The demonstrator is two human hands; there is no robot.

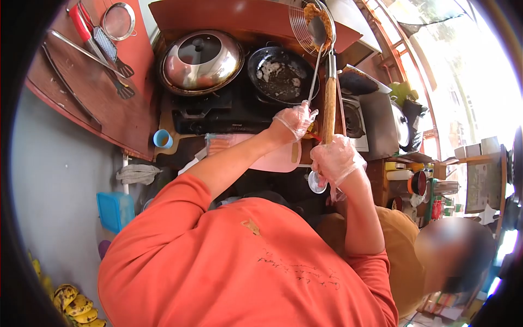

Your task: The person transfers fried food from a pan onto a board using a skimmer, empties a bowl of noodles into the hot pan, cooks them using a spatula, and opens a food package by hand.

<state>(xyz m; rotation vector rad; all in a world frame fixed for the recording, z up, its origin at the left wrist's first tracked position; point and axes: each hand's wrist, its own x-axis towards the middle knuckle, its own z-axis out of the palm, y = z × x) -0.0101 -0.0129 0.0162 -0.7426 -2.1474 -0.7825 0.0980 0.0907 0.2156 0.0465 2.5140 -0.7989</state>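
Right hand: gloved in thin plastic, is gripping the lower wooden handle [329, 103]; right hand [339, 158].
Left hand: gloved, is grasping a slim metal ladle [315, 76]; left hand [294, 121].
Strainer: the wire strainer [297, 26] is hanging beyond the hands, right of the frying pan [279, 75], carrying browned food [327, 19].
Handling: probably pulling front-heavy; food likely staying crisp, breakable; plastic possibly slipping on wood.
Hold: wood is suiting best; wire is presumably running hot.
Edges: pan rim and domed lid [201, 59] are crowding the left.
Room: space above the pan is lying open; a second person [400, 234] is limiting the right elbow.
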